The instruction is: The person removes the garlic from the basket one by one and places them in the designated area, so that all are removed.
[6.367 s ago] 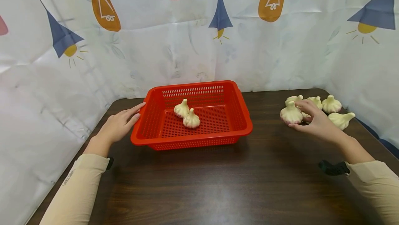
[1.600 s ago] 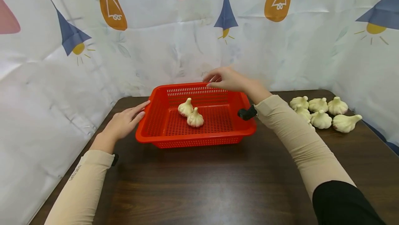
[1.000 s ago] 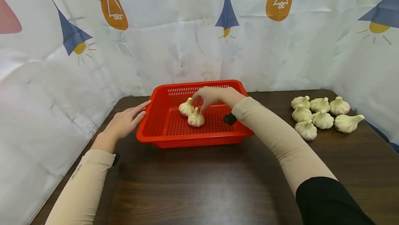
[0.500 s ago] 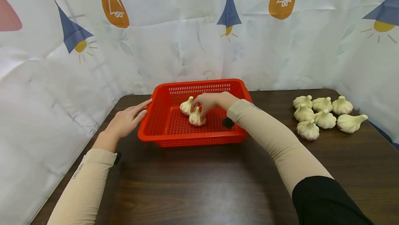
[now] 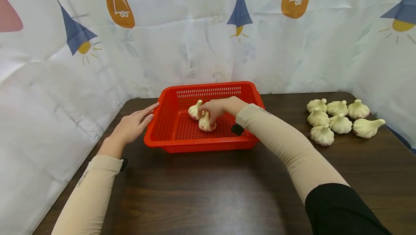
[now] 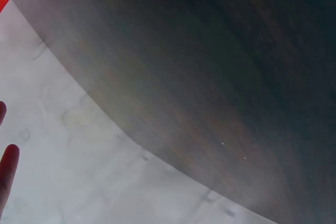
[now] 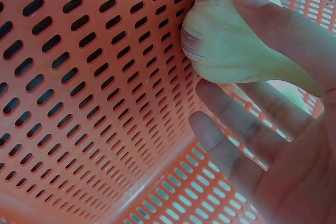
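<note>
The red perforated basket (image 5: 182, 147) holds two garlic bulbs. My right hand (image 5: 218, 108) reaches into it and grips the nearer garlic bulb (image 5: 206, 124) from above. In the right wrist view the thumb presses one side of this garlic bulb (image 7: 220, 40), with fingers on the other side and the basket's slotted floor close by. Just behind it sits the second garlic bulb (image 5: 194, 111), partly covered by the fingers. My left hand (image 5: 132, 123) has its fingers extended to the basket's left rim. Only two fingertips (image 6: 9, 166) of it show in the left wrist view.
Several garlic bulbs (image 5: 339, 123) are grouped on the dark wooden table (image 5: 195, 191) at the right. A patterned white curtain (image 5: 208, 54) hangs behind and beside the table edges.
Earlier, my right hand held a garlic bulb by the right-hand group. It then passed over the basket's back rim, came down inside, and took hold of the nearer bulb there. Left hand stays at the rim.
</note>
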`<action>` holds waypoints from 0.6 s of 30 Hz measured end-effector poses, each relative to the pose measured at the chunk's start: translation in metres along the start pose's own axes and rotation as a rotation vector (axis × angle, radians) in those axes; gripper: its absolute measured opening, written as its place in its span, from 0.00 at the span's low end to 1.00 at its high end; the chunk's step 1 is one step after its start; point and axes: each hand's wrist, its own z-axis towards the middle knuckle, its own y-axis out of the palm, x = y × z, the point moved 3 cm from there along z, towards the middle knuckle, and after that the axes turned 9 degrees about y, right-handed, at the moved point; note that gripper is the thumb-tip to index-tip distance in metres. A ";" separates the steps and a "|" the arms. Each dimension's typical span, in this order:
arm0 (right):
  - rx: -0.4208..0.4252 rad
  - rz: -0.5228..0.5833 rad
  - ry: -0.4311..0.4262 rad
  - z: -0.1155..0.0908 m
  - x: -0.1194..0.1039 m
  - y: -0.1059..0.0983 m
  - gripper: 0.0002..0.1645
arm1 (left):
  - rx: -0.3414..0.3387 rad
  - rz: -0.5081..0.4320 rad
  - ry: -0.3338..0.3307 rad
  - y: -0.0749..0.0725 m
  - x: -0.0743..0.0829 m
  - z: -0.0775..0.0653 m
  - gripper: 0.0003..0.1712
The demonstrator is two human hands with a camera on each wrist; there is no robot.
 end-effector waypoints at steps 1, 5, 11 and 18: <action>-0.006 0.002 -0.001 0.000 0.000 0.000 0.35 | 0.002 0.000 0.001 0.000 0.000 0.000 0.35; -0.031 -0.012 -0.011 0.000 -0.001 0.001 0.37 | 0.000 -0.002 -0.004 0.000 0.000 0.001 0.35; -0.043 -0.033 -0.010 -0.001 -0.002 0.002 0.38 | 0.000 -0.003 -0.002 0.001 0.001 0.000 0.35; -0.014 -0.020 -0.005 -0.005 0.000 -0.004 0.36 | 0.003 0.006 0.004 -0.001 0.002 0.001 0.35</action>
